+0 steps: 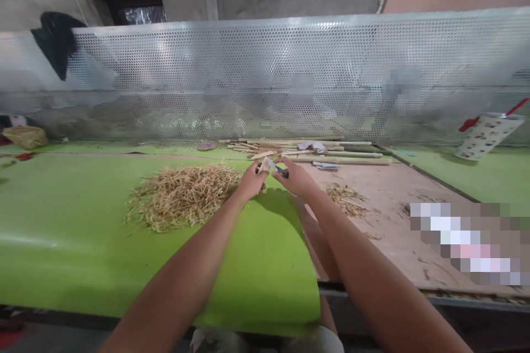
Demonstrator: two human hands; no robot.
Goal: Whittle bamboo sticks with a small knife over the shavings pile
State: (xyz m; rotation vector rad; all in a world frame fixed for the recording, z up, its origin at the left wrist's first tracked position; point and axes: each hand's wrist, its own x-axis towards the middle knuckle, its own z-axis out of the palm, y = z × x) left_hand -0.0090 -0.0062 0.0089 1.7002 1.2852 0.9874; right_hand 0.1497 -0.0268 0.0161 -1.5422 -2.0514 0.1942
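My left hand is closed around a short pale strip of bamboo or wood. My right hand grips what looks like a small knife with a dark handle, its light end against or very near the strip. Both hands meet over the far edge of the green sheet. To the left of my left hand lies a large heap of thin straw-coloured shavings. Beyond the hands are several bamboo sticks, with a crumpled whitish cloth or glove on them.
A perforated metal panel runs along the back. Thin grey pieces and a smaller shavings pile lie on the pinkish board. A patterned cup leans at right; a woven basket sits far left.
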